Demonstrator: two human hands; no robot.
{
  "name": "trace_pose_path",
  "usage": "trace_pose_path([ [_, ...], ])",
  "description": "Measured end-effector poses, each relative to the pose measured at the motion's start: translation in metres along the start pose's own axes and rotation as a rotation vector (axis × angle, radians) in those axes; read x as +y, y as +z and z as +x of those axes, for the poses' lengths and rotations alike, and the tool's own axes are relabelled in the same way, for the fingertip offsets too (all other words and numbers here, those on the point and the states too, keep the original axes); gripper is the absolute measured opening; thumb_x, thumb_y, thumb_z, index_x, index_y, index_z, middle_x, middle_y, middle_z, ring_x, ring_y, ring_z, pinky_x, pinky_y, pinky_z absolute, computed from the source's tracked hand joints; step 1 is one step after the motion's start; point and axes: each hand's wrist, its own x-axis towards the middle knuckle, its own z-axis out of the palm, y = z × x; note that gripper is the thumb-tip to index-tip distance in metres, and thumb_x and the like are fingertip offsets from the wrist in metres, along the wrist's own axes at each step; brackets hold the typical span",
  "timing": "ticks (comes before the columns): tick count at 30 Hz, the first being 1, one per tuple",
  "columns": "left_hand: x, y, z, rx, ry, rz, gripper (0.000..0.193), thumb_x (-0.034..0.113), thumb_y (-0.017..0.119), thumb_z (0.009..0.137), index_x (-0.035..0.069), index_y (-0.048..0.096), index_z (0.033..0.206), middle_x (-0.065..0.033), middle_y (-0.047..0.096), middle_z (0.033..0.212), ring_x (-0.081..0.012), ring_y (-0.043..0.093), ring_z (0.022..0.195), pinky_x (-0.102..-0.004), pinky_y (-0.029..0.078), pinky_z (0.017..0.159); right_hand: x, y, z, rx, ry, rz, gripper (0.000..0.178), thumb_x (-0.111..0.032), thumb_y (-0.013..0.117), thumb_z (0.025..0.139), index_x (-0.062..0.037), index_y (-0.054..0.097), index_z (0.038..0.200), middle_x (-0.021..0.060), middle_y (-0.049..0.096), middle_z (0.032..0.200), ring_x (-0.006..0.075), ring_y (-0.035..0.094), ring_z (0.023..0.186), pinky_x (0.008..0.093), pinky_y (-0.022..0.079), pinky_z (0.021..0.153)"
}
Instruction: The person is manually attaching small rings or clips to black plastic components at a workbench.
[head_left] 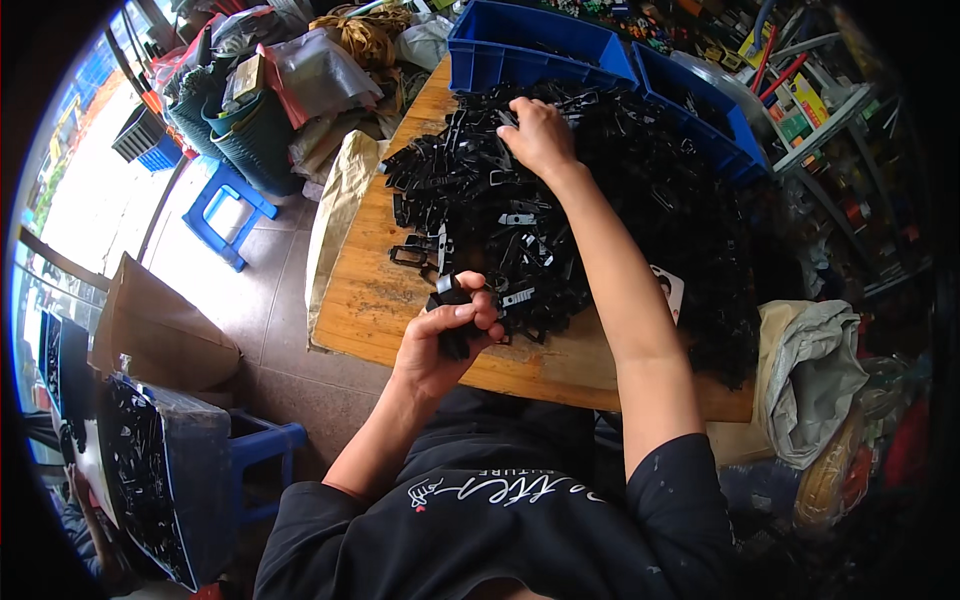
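A large heap of black plastic pieces (640, 200), many shaped like small frames and clips, covers much of the wooden table (365, 290). Near the table's front edge my left hand (440, 345) is closed around several black plastic pieces, which stick out above and below the fingers. My right hand (540, 135) reaches across to the far side of the heap. Its thumb and fingers close on a dark plastic piece (506, 121); most of that piece blends into the heap. Some loose pieces with shiny grey faces (518, 219) lie between the two hands.
Two blue bins (540, 50) (735, 140) stand along the table's far and right sides. A light card (668, 290) lies by my right forearm. Beyond the left edge are a blue stool (225, 210), stacked baskets (245, 140) and a cardboard box (160, 325). Grey sacking (812, 375) hangs at the right.
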Motion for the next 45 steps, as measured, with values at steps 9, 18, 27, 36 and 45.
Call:
trace_pose_path([
  [9,-0.006,-0.001,0.012,0.208,-0.052,0.34,0.023,0.007,0.057,0.081,0.004,0.053,0.103,-0.0133,0.059,0.101,-0.0176,0.059,0.082,-0.0309,0.05,0.075,-0.012,-0.049,-0.119,0.055,0.141,0.554,0.029,-0.008,0.065,0.079,-0.0025,0.058,0.106,0.0079,0.06,0.089,0.0115,0.054,0.069,0.0234,0.046,0.063],
  [18,-0.022,0.019,0.016,0.198,0.003,0.514,0.028,0.003,0.061,0.079,-0.003,0.054,0.106,-0.0124,0.061,0.103,-0.0158,0.06,0.079,-0.0277,0.05,0.068,-0.058,-0.085,-0.205,0.006,0.4,1.339,0.04,-0.004,0.063,0.081,-0.0004,0.045,0.116,0.0064,0.057,0.1,0.0105,0.054,0.09,0.0238,0.043,0.084],
  [27,-0.031,0.016,0.006,0.261,-0.041,0.648,0.024,0.011,0.067,0.078,-0.003,0.056,0.094,-0.0071,0.059,0.072,-0.0153,0.06,0.064,-0.0262,0.048,0.063,0.026,-0.139,-0.284,0.338,0.611,0.286,0.02,-0.008,0.064,0.081,-0.001,0.06,0.099,0.0046,0.06,0.094,0.0124,0.055,0.077,0.0256,0.045,0.071],
  [36,-0.043,0.019,0.011,0.164,-0.2,0.616,0.027,0.009,0.065,0.077,-0.003,0.056,0.099,-0.008,0.06,0.072,-0.0152,0.058,0.068,-0.0262,0.046,0.069,0.081,-0.137,-0.316,0.226,0.526,-0.305,0.023,-0.01,0.064,0.078,-0.0047,0.061,0.101,0.0129,0.053,0.087,0.0308,0.055,0.077,0.0381,0.044,0.065],
  [45,-0.042,0.015,0.011,0.17,-0.209,0.652,0.033,0.005,0.066,0.072,-0.003,0.056,0.102,-0.0079,0.06,0.073,-0.0152,0.058,0.069,-0.0258,0.046,0.071,0.084,-0.14,-0.317,0.049,0.535,-0.429,0.018,-0.006,0.059,0.079,-0.0048,0.055,0.096,0.014,0.051,0.086,0.0332,0.051,0.083,0.0414,0.041,0.071],
])
